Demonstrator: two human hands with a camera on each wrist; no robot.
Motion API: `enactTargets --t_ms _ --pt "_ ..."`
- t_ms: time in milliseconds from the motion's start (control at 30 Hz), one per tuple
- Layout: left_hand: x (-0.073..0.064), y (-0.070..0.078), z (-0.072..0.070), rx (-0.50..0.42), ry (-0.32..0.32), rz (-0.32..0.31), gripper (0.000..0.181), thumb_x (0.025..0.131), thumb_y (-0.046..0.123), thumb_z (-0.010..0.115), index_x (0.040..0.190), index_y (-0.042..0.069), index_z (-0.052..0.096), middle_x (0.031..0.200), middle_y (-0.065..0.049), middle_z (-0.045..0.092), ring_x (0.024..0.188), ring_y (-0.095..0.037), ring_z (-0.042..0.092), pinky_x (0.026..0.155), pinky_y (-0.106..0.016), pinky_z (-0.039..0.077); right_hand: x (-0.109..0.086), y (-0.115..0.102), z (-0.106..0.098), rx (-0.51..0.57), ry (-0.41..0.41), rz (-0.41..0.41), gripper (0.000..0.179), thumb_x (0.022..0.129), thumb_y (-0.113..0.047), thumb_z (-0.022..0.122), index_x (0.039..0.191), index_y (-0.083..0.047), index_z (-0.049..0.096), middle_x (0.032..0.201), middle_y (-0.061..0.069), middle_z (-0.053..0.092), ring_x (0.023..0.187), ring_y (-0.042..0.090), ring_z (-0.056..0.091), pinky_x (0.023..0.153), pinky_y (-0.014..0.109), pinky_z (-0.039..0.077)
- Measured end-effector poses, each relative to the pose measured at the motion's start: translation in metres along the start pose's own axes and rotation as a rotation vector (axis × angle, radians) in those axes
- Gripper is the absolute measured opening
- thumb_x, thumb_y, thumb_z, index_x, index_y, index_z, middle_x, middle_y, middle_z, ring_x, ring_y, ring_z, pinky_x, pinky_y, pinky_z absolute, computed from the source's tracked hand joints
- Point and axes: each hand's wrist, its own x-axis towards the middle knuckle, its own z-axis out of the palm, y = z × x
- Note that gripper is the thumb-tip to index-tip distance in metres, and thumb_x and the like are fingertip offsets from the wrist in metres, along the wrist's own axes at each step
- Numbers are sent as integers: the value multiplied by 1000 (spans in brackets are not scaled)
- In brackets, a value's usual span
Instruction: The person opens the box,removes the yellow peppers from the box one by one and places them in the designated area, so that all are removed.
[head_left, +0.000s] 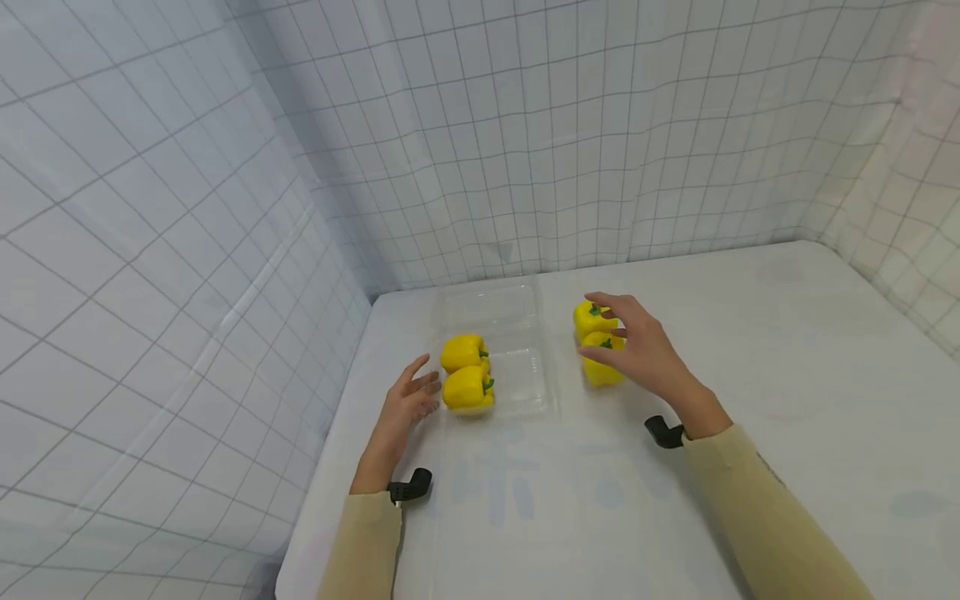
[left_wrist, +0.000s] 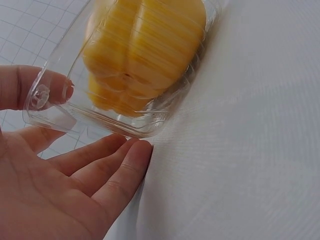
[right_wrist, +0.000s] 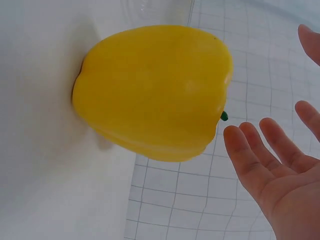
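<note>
Two yellow bell peppers (head_left: 466, 388) lie on their sides in the near half of a clear plastic clamshell container (head_left: 525, 379), stems toward the right. My left hand (head_left: 409, 402) is at the container's left side, fingers loosely extended. In the left wrist view, fingertips (left_wrist: 136, 150) meet the container's lower edge, and another finger shows through the clear corner. Two more yellow bell peppers (head_left: 602, 372) stand on the table, stems up. Over them hovers my right hand (head_left: 643, 353), thumb and fingers spread. The right wrist view shows a gap between the fingers and the near pepper (right_wrist: 155, 92).
Behind the container's near half, its open lid (head_left: 487, 306) lies flat. A white cloth covers the table (head_left: 540, 517). White grid-patterned curtains (head_left: 510, 167) enclose the back and both sides.
</note>
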Motion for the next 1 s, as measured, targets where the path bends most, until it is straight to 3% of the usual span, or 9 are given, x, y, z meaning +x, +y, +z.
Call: enactTargets --t_ms 300,500,1000 --pt "0 3 0 -4 -27 3 70 96 2 53 159 26 31 154 -16 41 138 -32 44 104 -47 40 9 -15 11 61 -26 -58 75 83 -29 84 148 -28 47 142 -1 48 124 31 51 97 51 49" --pt "1 -1 0 -5 -4 0 69 95 2 54 156 29 36 152 -14 45 136 -30 46 103 -46 41 12 -21 26 81 -47 -64 75 83 -29 85 148 -25 48 139 -7 49 123 21 51 97 46 49" --pt "-1 1 1 -6 -12 8 70 96 1 52 158 26 33 153 -14 44 135 -32 46 104 -49 40 20 -34 65 116 -153 -65 72 87 -31 81 150 -21 46 143 -3 49 122 20 52 97 40 51"
